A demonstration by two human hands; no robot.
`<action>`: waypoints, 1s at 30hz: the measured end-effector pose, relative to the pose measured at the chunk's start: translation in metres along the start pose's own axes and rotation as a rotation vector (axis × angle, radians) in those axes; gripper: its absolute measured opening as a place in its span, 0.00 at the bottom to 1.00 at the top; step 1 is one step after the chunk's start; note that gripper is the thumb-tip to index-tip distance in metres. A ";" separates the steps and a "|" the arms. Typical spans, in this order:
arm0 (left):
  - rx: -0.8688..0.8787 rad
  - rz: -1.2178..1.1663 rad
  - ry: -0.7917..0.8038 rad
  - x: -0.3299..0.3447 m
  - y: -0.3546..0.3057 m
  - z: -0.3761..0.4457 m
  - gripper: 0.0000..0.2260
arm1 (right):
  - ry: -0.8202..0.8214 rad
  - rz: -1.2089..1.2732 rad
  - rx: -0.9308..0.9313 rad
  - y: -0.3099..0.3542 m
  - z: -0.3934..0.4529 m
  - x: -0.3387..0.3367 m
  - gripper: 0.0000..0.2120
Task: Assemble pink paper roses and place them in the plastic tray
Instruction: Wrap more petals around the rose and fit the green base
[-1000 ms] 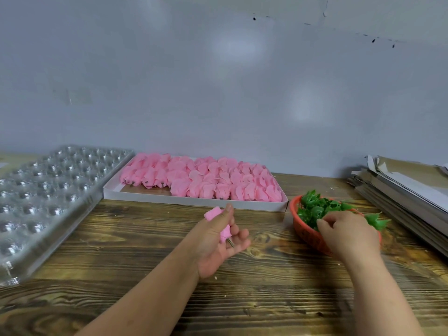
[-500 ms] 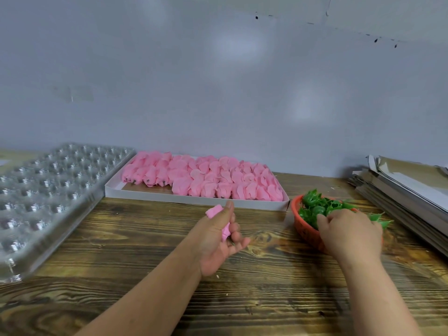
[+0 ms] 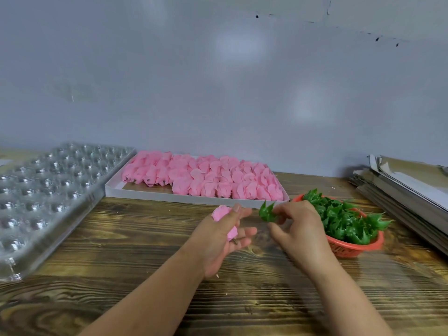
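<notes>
A wooden table [image 3: 145,275] filled the lower half of the frame, with a plain grey wall behind it. Two bare hands were seen at lower centre, near each other but not touching. One pink paper rose [image 3: 224,220] was held in the left hand [image 3: 225,241], gripped between the thumb and curled fingers, with a short dark stem end showing below the petals. One green leafy calyx piece [image 3: 266,212] was pinched at the fingertips of the right hand [image 3: 298,231], just right of the rose and apart from it.

At the left edge of the frame, one clear plastic tray [image 3: 48,190] with rows of round cups was laid on the table (the cups were too many and too glossy to be counted surely); no rose was seen in it. At centre, behind the hands, one shallow white box [image 3: 194,200] was packed with pink rose heads [image 3: 206,175] in overlapping rows, several dozen at a rough count. At right of centre, one small red basket [image 3: 349,248] was heaped with more green calyx pieces [image 3: 344,221]. One stack of flattened cardboard sheets [image 3: 407,195] was seen at the right edge.
</notes>
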State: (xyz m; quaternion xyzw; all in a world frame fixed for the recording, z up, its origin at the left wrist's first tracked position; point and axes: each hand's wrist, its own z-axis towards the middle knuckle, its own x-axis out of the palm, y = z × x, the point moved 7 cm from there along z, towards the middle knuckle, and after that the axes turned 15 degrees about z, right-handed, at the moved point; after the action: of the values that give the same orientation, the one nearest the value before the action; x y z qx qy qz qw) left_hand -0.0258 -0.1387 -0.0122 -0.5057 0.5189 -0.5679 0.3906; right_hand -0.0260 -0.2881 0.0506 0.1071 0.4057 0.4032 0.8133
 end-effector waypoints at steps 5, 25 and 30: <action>0.029 0.053 -0.032 0.001 -0.002 -0.003 0.25 | 0.115 -0.101 -0.122 0.018 -0.003 0.011 0.06; -0.119 -0.087 -0.222 -0.019 0.017 0.009 0.09 | 0.187 0.321 0.083 0.024 -0.018 0.039 0.10; -0.098 -0.248 -0.147 -0.013 0.012 0.009 0.11 | 0.105 0.857 0.409 0.014 -0.023 0.055 0.16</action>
State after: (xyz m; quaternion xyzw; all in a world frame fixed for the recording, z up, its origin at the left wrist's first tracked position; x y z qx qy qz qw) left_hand -0.0157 -0.1299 -0.0267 -0.6245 0.4496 -0.5472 0.3294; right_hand -0.0322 -0.2417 0.0117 0.4019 0.4366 0.6191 0.5143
